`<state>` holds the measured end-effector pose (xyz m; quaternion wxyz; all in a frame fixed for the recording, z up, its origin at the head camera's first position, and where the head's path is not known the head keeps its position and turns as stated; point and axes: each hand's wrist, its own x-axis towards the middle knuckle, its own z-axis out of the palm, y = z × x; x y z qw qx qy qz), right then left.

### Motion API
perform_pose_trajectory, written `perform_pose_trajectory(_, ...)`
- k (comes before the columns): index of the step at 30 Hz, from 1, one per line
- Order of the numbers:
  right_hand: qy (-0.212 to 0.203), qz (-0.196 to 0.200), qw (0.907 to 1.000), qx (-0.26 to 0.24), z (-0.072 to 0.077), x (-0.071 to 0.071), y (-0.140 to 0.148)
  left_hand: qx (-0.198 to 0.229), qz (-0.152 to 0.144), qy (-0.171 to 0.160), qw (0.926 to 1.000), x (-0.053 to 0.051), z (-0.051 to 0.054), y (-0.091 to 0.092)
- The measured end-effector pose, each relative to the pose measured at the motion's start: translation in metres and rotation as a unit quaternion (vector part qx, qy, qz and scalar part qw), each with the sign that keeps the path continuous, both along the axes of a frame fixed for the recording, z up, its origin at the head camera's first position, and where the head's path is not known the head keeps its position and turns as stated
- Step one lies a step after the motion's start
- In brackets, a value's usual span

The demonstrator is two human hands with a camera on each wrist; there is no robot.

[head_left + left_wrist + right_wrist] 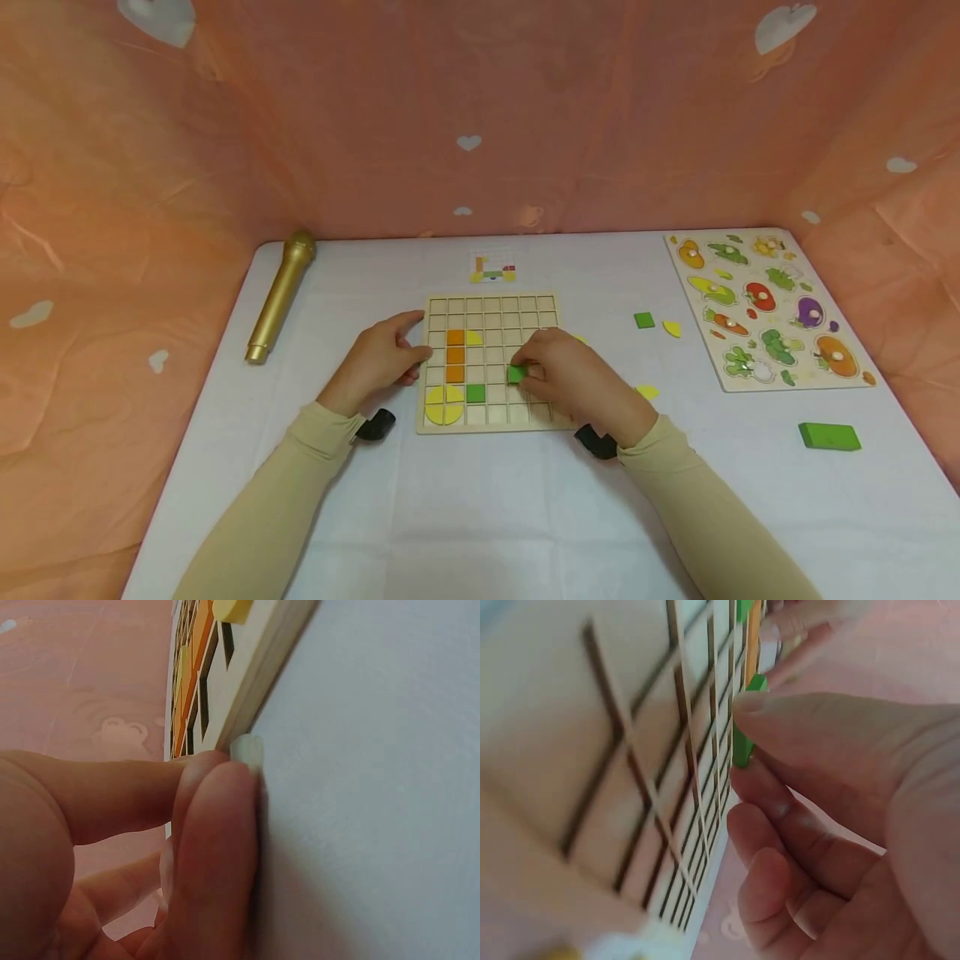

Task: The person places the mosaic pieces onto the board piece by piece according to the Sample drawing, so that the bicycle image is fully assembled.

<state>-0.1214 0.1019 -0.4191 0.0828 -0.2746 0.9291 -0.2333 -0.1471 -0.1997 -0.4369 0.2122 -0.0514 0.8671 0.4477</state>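
A wooden grid board [495,306] lies flat in the middle of the table. Set in its left part are orange square tiles [455,355] in a column, a yellow quarter-circle tile [474,337], several yellow quarter circles [444,405] forming a disc, and a green square tile [476,393]. My left hand [378,358] rests against the board's left edge, thumb and index finger touching it. Over the grid, my right hand [570,373] pinches another green square tile [744,733] between thumb and finger; the tile is tilted in the right wrist view.
Behind the board lies a small pattern card [492,265]. To the right are a loose green tile [644,320], yellow pieces [672,329], a vegetable puzzle board [780,308] and a green block [829,437]. A gold microphone [281,297] lies at the left.
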Motion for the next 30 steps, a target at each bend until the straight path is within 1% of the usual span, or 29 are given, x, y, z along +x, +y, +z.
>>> perform_pose_trajectory(4,-0.002,0.017,0.9998,0.014,-0.004,0.005,-0.010,-0.001,0.000,-0.003,1.0000,0.000,0.001,0.001)
perform_pose_trajectory(9,0.003,0.025,0.9995,0.017,-0.006,0.010,-0.018,-0.007,-0.004,0.000,1.0000,-0.001,0.001,0.000)
perform_pose_trajectory(15,0.013,0.036,0.9992,0.012,-0.008,0.012,-0.023,-0.010,-0.004,0.002,0.9999,-0.001,-0.001,-0.003)
perform_pose_trajectory(20,0.027,0.050,0.9983,0.013,-0.011,0.013,-0.026,-0.005,-0.005,0.005,1.0000,-0.001,-0.002,-0.003)
perform_pose_trajectory(24,0.035,0.053,0.9978,0.019,-0.013,0.013,-0.026,-0.003,-0.006,0.006,1.0000,-0.002,-0.002,-0.003)
perform_pose_trajectory(30,0.029,0.048,0.9982,0.023,-0.013,0.013,-0.026,-0.004,-0.009,0.004,0.9999,-0.003,-0.001,-0.001)
